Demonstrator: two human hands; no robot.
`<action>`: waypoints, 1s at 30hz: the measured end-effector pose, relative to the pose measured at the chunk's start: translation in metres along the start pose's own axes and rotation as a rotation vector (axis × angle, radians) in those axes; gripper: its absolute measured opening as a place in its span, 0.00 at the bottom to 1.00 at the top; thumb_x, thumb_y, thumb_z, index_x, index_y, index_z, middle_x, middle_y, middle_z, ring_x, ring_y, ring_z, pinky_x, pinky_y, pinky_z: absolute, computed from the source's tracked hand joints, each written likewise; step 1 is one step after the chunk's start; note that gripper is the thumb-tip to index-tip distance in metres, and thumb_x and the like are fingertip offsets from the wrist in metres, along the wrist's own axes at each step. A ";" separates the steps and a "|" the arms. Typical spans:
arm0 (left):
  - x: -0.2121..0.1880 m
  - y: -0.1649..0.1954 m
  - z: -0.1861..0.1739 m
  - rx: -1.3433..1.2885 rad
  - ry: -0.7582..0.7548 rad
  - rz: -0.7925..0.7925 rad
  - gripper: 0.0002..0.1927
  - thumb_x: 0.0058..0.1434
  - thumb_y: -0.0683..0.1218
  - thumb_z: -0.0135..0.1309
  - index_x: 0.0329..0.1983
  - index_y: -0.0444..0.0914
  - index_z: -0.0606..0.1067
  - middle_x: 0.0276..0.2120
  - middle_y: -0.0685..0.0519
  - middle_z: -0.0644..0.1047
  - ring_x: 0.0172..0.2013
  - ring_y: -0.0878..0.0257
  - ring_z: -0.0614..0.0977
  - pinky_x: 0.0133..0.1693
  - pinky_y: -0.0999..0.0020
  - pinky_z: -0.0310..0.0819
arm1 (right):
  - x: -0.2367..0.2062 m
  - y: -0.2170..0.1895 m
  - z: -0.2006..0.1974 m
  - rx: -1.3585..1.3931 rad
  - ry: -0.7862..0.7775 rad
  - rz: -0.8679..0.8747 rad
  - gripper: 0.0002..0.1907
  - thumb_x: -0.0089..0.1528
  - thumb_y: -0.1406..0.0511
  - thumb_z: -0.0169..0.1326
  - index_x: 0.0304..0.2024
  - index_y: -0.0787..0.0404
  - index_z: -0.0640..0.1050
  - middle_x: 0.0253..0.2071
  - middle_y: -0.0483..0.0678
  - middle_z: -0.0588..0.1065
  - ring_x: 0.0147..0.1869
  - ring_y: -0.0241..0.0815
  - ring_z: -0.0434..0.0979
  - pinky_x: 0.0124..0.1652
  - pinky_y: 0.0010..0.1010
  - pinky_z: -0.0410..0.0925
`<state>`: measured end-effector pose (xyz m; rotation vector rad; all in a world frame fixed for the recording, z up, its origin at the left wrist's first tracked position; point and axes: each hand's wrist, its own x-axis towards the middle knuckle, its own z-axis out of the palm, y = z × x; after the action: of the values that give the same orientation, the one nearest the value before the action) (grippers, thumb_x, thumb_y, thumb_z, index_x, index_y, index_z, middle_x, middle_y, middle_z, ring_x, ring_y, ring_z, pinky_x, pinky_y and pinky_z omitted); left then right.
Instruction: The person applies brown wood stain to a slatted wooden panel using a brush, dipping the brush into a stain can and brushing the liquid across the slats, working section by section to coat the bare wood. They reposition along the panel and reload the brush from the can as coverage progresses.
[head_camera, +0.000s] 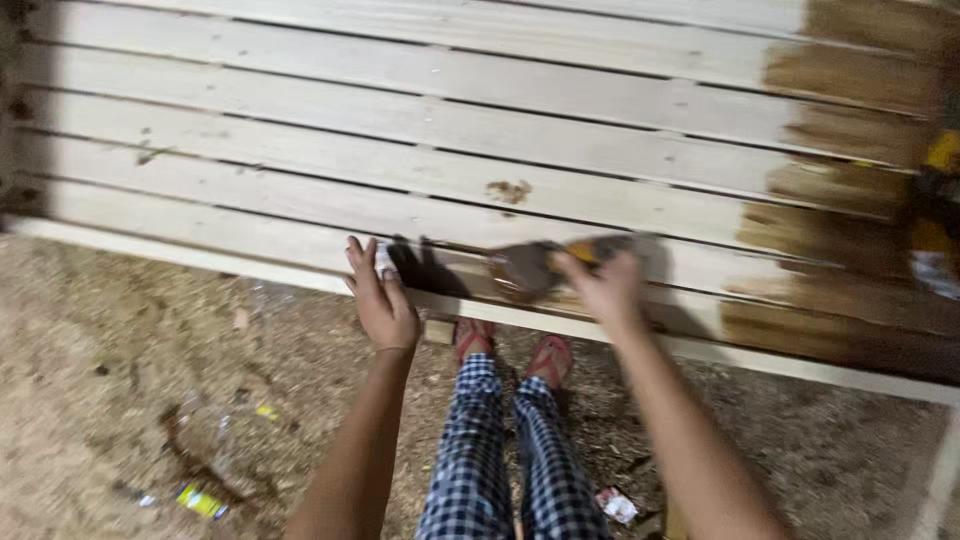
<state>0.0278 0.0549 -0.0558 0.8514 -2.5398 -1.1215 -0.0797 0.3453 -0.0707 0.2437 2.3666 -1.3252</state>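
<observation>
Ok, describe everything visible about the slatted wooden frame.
The slatted wooden frame is pale, bare-looking timber: long parallel boards with dark gaps, edged by a front rail. Its right end is stained brown, with a small brown smear mid-board. The left hand rests on the front edge; the right hand holds a blurred brush against it.

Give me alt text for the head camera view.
A person's right hand holds a blurred brush against a pale wooden slatted frame, partly stained brown at right. The left hand rests on the frame's near edge, above checked trousers and sandals.
</observation>
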 end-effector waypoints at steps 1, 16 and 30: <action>-0.006 0.006 0.010 0.038 -0.035 0.029 0.29 0.68 0.44 0.38 0.73 0.43 0.62 0.78 0.43 0.53 0.78 0.47 0.49 0.73 0.37 0.26 | -0.008 0.014 -0.040 -0.144 0.102 0.005 0.25 0.58 0.53 0.70 0.42 0.67 0.79 0.35 0.53 0.80 0.35 0.41 0.81 0.36 0.37 0.74; -0.050 0.054 0.125 0.645 -0.433 0.336 0.37 0.65 0.60 0.26 0.77 0.45 0.50 0.77 0.45 0.46 0.76 0.50 0.45 0.69 0.36 0.27 | -0.125 0.120 -0.279 -0.538 0.336 0.064 0.10 0.71 0.63 0.53 0.50 0.62 0.80 0.35 0.55 0.81 0.28 0.42 0.79 0.24 0.31 0.73; -0.054 0.039 0.123 0.462 -0.362 0.347 0.37 0.62 0.53 0.36 0.77 0.40 0.54 0.77 0.43 0.50 0.77 0.47 0.47 0.71 0.34 0.31 | -0.117 0.101 -0.147 0.076 0.337 -0.033 0.17 0.66 0.58 0.55 0.49 0.65 0.78 0.39 0.53 0.83 0.32 0.38 0.84 0.30 0.29 0.79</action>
<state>0.0025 0.1814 -0.1099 0.2762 -3.1534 -0.6345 0.0210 0.5289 -0.0300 0.4865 2.6044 -1.4902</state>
